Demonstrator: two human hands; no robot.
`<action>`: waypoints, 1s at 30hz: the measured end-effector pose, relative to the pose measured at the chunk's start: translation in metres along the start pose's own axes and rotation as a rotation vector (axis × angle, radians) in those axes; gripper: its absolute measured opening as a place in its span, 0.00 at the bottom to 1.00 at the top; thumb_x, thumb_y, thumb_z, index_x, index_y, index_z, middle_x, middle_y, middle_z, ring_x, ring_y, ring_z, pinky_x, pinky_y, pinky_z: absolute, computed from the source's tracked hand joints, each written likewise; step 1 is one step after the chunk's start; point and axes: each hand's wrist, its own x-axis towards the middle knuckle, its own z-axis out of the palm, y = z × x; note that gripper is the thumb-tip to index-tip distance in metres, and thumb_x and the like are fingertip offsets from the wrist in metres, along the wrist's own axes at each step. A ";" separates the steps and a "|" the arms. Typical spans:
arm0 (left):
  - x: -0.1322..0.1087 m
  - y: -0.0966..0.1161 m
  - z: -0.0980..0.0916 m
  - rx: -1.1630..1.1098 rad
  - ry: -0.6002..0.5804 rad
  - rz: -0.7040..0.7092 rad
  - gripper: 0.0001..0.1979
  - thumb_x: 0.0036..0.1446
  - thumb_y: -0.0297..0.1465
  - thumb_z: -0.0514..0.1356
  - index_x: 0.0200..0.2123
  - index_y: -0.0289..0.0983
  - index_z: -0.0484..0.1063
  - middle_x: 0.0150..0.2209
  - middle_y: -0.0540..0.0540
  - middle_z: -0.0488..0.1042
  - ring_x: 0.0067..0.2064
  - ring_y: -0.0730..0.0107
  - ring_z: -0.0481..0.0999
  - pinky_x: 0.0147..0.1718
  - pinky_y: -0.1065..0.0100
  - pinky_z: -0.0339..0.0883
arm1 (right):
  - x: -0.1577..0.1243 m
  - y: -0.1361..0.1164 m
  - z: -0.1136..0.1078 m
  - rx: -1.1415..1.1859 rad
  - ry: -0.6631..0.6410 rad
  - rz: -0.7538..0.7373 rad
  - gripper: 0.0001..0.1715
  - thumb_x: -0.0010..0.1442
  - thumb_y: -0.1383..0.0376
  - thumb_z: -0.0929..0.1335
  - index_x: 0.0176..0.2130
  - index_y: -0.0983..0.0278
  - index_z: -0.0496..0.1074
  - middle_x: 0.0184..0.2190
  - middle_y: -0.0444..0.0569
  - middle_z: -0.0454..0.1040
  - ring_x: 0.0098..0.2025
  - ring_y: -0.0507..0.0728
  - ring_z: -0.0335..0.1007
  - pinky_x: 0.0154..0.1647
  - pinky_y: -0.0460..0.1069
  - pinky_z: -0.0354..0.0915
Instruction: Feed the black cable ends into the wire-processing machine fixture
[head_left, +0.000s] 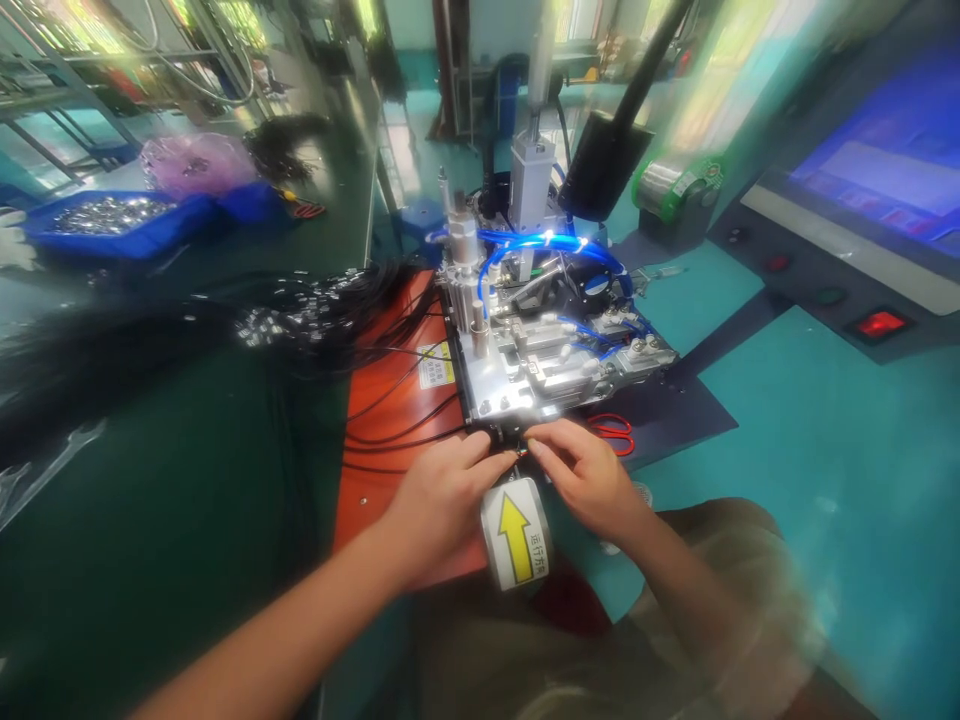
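Observation:
My left hand and my right hand meet at the front edge of a small metal fixture machine with blue air hoses. Both hands pinch a thin black wire end between fingertips, right at the machine's front slot. A white cover with a yellow arrow label sits just below my hands. The wire's tip is too small to make out.
A bundle of black cables with metal ends lies left on the dark green bench and orange plate. Red-handled scissors lie right of the machine. Blue trays of metal parts stand far left. A control panel with a red switch is at right.

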 end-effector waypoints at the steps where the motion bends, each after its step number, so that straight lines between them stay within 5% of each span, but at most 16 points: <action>1: 0.000 0.000 0.000 0.000 0.005 0.003 0.14 0.65 0.25 0.51 0.46 0.38 0.74 0.31 0.47 0.67 0.31 0.68 0.65 0.29 0.67 0.57 | 0.001 0.001 0.000 -0.004 -0.014 -0.033 0.11 0.66 0.64 0.64 0.43 0.60 0.75 0.39 0.48 0.76 0.41 0.57 0.73 0.43 0.50 0.67; 10: 0.000 0.000 -0.001 0.021 -0.029 -0.011 0.12 0.63 0.25 0.53 0.46 0.37 0.75 0.31 0.47 0.68 0.31 0.67 0.65 0.28 0.67 0.57 | 0.005 0.000 0.001 -0.054 -0.018 -0.098 0.08 0.65 0.66 0.65 0.40 0.61 0.74 0.35 0.48 0.74 0.36 0.56 0.70 0.38 0.50 0.66; 30: 0.011 0.017 -0.040 0.201 -0.362 -0.216 0.10 0.58 0.19 0.54 0.32 0.37 0.73 0.30 0.47 0.71 0.33 0.61 0.70 0.33 0.60 0.60 | 0.007 -0.002 0.005 -0.011 -0.063 0.120 0.09 0.63 0.64 0.65 0.33 0.63 0.73 0.28 0.44 0.73 0.31 0.53 0.67 0.34 0.47 0.62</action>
